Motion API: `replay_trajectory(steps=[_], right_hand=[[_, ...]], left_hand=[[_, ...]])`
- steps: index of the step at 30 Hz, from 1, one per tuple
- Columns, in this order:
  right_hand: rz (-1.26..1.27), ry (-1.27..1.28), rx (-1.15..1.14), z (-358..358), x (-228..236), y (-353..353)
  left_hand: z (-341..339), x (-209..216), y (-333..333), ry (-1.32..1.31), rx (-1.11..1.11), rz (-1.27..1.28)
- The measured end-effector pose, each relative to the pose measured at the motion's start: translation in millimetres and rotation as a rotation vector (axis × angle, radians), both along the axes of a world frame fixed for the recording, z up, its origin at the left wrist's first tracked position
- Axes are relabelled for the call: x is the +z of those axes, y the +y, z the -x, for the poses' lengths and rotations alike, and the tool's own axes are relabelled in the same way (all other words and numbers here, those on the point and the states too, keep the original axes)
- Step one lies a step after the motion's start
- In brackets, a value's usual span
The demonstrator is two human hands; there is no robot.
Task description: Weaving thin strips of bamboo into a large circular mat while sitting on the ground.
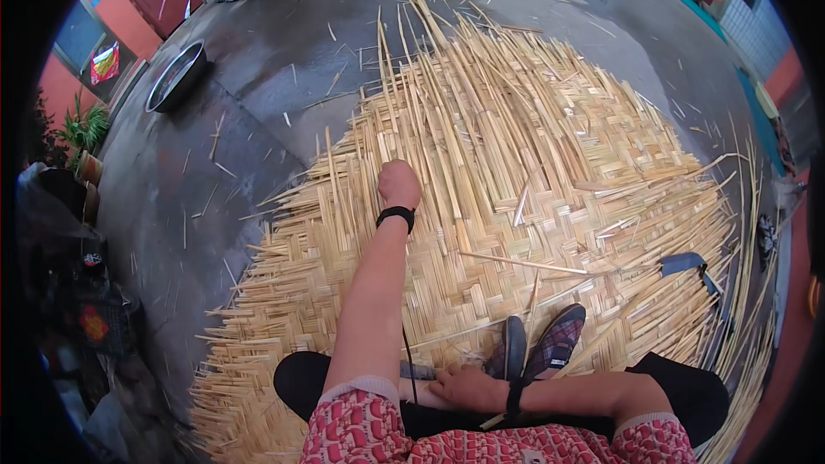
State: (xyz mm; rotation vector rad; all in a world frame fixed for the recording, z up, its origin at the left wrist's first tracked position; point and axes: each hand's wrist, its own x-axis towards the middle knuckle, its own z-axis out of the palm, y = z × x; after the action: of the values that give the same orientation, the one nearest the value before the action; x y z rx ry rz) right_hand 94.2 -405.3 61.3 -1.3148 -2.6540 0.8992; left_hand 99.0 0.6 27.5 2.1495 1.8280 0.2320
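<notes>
The left hand (400, 183) is reaching straight out at full arm's length, curled into a closed fist and pressing down among the pale yellow split-bamboo strips of the large woven mat (481, 232) spread over the wet grey concrete floor (258, 77). The right hand (468, 388) is lying across the person's lap with the forearm bent inward, fingers loosely folded around a thin bamboo sliver (494, 419) just behind the dark slip-on shoes (537, 345) resting on the mat.
</notes>
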Motion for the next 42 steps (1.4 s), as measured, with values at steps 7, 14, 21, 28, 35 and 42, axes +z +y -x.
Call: replay_trajectory(steps=[7,14,21,28,35,42], right_hand=[[-0.024,0.146,-0.109,-4.8,-22.7,17.6],[0.321,0.171,-0.288,1.8,-32.3,24.2],[0.076,0.291,-0.479,46.2,-46.9,30.7],[0.001,0.141,-0.442,46.9,-36.0,42.4],[0.171,-0.034,-0.325,-64.6,57.7,63.0],[0.407,0.276,-0.583,-163.7,132.0,150.0]], left_hand=[[45.2,8.7,15.5,-0.687,-0.008,0.623],[73.6,150.4,-10.9,-1.117,-0.448,0.719],[106.6,288.1,-40.3,-0.931,-0.666,0.139],[85.3,294.1,-105.5,-0.71,-0.488,-0.055],[79.0,241.6,-18.6,-1.167,-0.5,0.001],[54.3,236.7,82.0,-1.223,-0.415,-0.014]])
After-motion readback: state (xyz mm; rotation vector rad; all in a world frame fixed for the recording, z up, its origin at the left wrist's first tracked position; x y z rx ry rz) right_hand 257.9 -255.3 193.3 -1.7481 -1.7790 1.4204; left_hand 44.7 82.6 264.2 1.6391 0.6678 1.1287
